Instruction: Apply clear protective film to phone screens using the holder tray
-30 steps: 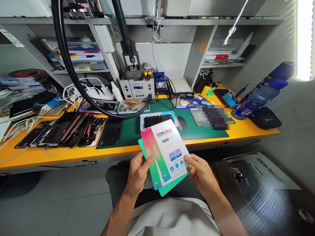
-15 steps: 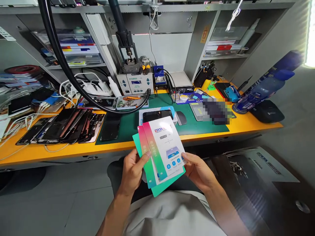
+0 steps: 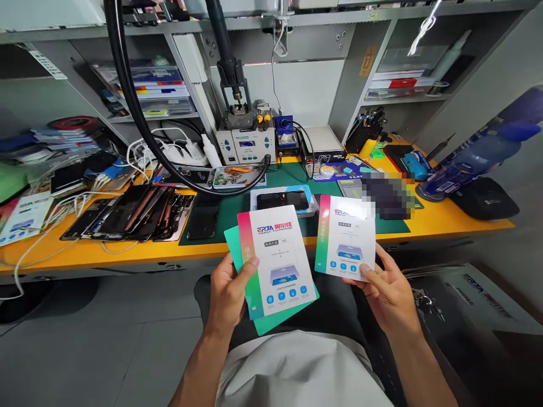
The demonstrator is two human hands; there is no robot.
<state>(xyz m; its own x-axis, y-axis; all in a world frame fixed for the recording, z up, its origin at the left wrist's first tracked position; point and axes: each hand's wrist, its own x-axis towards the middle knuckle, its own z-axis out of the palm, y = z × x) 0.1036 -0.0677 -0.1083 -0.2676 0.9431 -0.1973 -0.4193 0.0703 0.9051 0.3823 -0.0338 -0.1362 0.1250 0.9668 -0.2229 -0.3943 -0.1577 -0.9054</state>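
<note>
My left hand (image 3: pixel 231 291) grips a printed white packet (image 3: pixel 278 263) with a pink-to-green side stripe, thumb on its face. Behind that packet, in the same hand, a plain green sheet (image 3: pixel 265 325) sticks out at the left and bottom. In my right hand (image 3: pixel 386 288) is a smaller printed packet (image 3: pixel 345 237) of the same design, pinched at its lower right corner, apart from the other one. Both packets are above my lap, in front of the bench edge. Just beyond them a dark phone (image 3: pixel 283 199) rests on a pale blue-edged tray on the green mat (image 3: pixel 237 226).
A row of phone screens and frames (image 3: pixel 139 212) lies on the orange bench (image 3: pixel 97 249) at left, beside tangled white cables. A black hose (image 3: pixel 139 118) arches over the bench. A soldering station (image 3: pixel 246 144) stands behind the mat; a blue spray can (image 3: pixel 475 147) stands at right.
My right hand has drawn the smaller packet away to the right from the stack. My left hand still holds the larger packet and the green sheet. The view has shifted slightly left.
</note>
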